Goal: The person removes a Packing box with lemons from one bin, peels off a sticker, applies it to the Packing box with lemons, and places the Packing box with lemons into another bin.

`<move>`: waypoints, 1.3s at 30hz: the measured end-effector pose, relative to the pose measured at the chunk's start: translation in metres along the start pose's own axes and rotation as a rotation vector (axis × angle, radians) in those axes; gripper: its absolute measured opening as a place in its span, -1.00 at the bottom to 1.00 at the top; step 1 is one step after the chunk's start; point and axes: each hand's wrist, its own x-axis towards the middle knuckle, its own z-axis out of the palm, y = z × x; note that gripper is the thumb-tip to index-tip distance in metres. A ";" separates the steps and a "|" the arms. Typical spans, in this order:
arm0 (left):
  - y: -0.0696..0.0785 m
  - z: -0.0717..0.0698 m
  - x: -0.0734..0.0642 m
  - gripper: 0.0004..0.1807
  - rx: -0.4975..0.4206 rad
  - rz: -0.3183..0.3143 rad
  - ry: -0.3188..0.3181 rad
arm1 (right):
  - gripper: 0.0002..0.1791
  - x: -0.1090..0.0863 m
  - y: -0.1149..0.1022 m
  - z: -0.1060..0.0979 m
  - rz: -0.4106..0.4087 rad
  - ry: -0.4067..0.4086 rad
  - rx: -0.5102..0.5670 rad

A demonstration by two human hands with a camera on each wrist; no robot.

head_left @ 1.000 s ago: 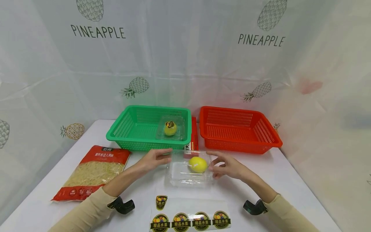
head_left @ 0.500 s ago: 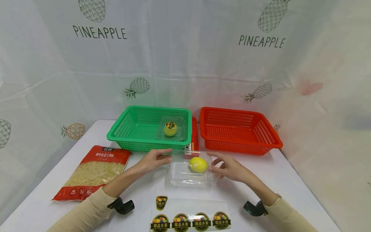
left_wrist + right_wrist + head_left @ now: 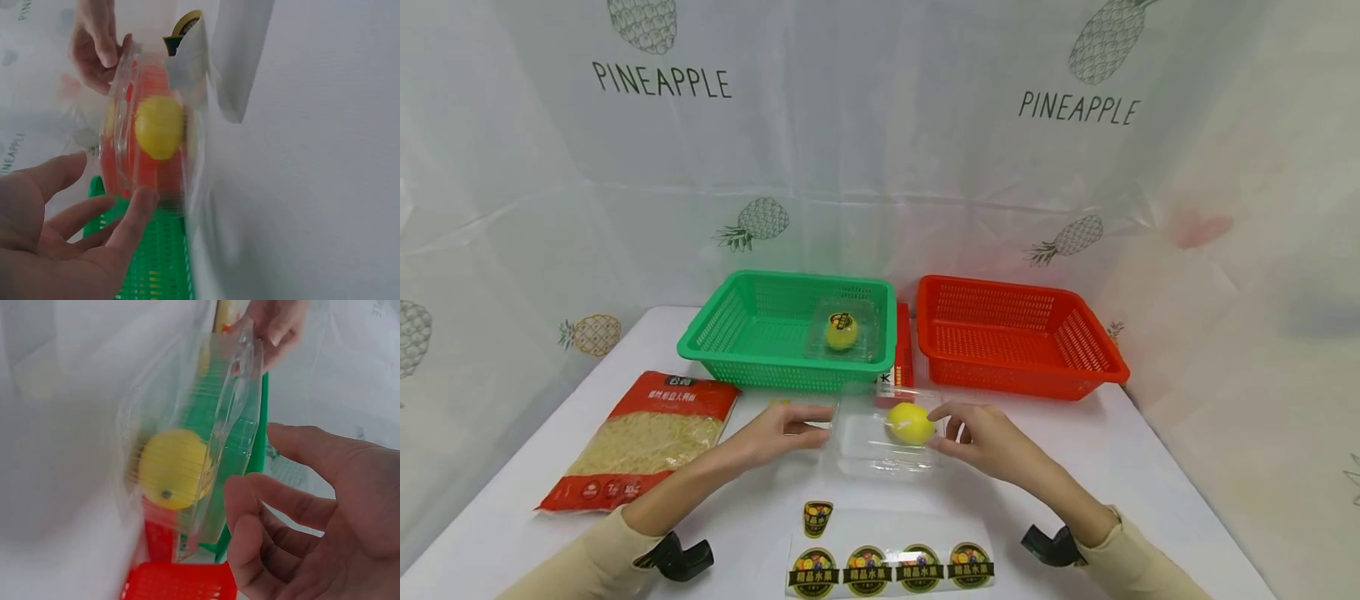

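A clear plastic clamshell box (image 3: 865, 454) lies mid-table with a yellow lemon (image 3: 911, 423) inside, toward its right end. Its lid lies over the base. Beside the box's left end is my left hand (image 3: 775, 433), fingers extended and thumb apart; in the left wrist view a fingertip (image 3: 147, 195) comes very close to the plastic, contact unclear. My right hand (image 3: 981, 437) is at the box's right end, fingers loosely bent. In the right wrist view, the thumb (image 3: 300, 440) stands apart from the rim and the fingertips are near the box edge.
A green basket (image 3: 737, 367) behind holds another clear box (image 3: 868, 321) with a labelled yellow fruit. A red basket (image 3: 1022, 375) stands right, a red package (image 3: 904, 350) between them. A pasta bag (image 3: 647, 433) lies left; a sticker sheet (image 3: 887, 533) lies in front.
My left hand has drawn back slightly to the left of the box. The right hand has moved left over the box's right end, and the box has shifted slightly left.
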 end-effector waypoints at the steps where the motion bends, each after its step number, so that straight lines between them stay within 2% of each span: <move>1: 0.000 -0.001 -0.003 -0.42 -0.003 0.009 -0.011 | -0.64 0.000 -0.003 0.000 -0.007 0.005 -0.009; 5: 0.000 0.000 -0.012 -0.50 -0.045 0.016 -0.041 | -0.68 -0.001 -0.018 0.001 -0.038 0.019 -0.029; 9: 0.001 0.001 -0.021 -0.55 -0.076 0.027 -0.055 | -0.70 0.000 -0.034 0.005 -0.095 -0.009 -0.030; 15: 0.003 0.004 -0.026 -0.59 -0.097 0.041 -0.068 | -0.73 0.002 -0.055 0.019 -0.192 -0.101 0.013; 20: 0.005 0.006 -0.028 -0.61 -0.114 0.036 -0.087 | -0.73 0.005 -0.069 0.035 -0.252 -0.212 0.049; 26: 0.003 0.008 -0.035 -0.64 -0.082 0.028 -0.102 | -0.74 0.009 -0.080 0.055 -0.242 -0.319 0.044; 34: 0.004 0.009 -0.048 -0.70 -0.072 -0.019 -0.229 | -0.74 0.013 -0.085 0.069 -0.259 -0.378 0.017; 39: 0.007 0.011 -0.051 -0.70 -0.086 -0.023 -0.274 | -0.76 0.015 -0.086 0.074 -0.256 -0.409 0.045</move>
